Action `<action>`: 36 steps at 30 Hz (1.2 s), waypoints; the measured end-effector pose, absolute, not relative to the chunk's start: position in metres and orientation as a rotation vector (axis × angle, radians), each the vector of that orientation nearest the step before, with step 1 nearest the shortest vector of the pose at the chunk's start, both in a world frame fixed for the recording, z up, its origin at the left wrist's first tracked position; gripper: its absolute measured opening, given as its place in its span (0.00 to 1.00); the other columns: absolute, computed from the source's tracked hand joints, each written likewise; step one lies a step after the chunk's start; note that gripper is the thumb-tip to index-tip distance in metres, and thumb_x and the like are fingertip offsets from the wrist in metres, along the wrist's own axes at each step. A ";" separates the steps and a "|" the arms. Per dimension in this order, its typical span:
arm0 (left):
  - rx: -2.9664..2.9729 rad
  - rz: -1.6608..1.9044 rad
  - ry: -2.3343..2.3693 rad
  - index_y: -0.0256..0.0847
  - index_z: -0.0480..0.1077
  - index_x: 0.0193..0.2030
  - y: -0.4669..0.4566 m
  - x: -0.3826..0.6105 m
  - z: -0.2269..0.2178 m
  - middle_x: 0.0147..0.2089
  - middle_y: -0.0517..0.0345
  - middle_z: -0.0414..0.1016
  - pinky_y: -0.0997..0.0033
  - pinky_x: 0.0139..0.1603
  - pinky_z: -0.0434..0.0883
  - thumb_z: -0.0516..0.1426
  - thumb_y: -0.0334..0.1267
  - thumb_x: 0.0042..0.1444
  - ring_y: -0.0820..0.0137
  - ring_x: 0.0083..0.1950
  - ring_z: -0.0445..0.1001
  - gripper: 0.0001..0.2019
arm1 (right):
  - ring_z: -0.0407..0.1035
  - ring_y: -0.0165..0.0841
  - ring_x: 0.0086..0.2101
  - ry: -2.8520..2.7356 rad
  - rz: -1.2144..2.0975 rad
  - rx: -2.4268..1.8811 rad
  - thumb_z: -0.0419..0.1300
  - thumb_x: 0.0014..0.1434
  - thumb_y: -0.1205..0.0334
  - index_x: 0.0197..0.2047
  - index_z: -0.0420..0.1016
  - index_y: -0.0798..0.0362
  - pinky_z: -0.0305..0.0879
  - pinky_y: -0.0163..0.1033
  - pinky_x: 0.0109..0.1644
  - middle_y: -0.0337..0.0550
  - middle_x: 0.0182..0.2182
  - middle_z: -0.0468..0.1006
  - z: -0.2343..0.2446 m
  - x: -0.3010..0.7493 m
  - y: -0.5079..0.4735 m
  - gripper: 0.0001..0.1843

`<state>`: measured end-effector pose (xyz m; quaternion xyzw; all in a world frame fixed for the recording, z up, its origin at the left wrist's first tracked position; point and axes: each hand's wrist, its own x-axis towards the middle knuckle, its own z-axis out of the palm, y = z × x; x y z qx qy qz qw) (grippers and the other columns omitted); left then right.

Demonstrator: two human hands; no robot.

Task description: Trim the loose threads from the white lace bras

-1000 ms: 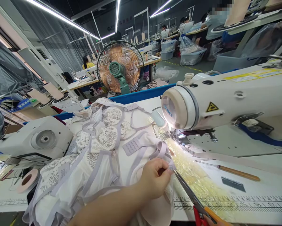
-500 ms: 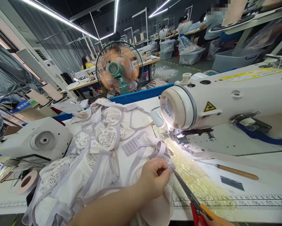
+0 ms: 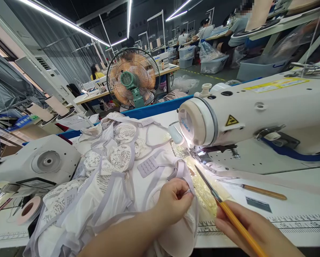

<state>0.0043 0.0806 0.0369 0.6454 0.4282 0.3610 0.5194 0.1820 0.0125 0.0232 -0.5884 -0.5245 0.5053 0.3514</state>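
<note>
My left hand [image 3: 176, 201] is closed in a pinch on the lilac-edged part of a white bra [image 3: 179, 235] at the table's front. My right hand [image 3: 242, 225] grips scissors [image 3: 218, 200] with an orange handle; their blades look closed and point up and away, just right of the left hand and apart from the cloth. The second handle is hidden by the hand. A heap of white lace bras [image 3: 106, 185] with lilac trim lies left of my hands. Beyond the scissor tips stands a lit white sewing machine [image 3: 229, 114].
A wooden-handled tool [image 3: 264, 192] lies right of the scissors, beside a ruler strip [image 3: 296, 225] along the table edge. Another machine [image 3: 39, 164] and a tape roll [image 3: 29, 210] stand at the left. Behind are a fan [image 3: 133, 78], storage bins and several people.
My right hand has come up into view with the scissors, whose tips moved up and away from the left hand. The left hand still pinches the bra. The view has shifted slightly.
</note>
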 end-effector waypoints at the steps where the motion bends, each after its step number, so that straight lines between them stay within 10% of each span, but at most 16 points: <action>1: 1.577 0.875 1.028 0.39 0.57 0.20 0.080 0.004 0.037 0.29 0.57 0.62 0.73 0.31 0.61 0.54 0.33 0.44 0.72 0.30 0.63 0.08 | 0.61 0.32 0.26 -1.479 1.264 -1.543 0.62 0.47 0.48 0.24 0.63 0.49 0.62 0.34 0.28 0.37 0.22 0.66 0.030 0.178 0.023 0.16; 36: 1.092 0.724 0.968 0.37 0.64 0.20 0.080 0.008 0.050 0.29 0.58 0.66 0.74 0.31 0.59 0.62 0.40 0.37 0.75 0.28 0.62 0.11 | 0.59 0.30 0.25 -1.539 1.138 -1.369 0.54 0.54 0.56 0.26 0.62 0.50 0.58 0.35 0.28 0.35 0.23 0.63 0.030 0.161 0.049 0.09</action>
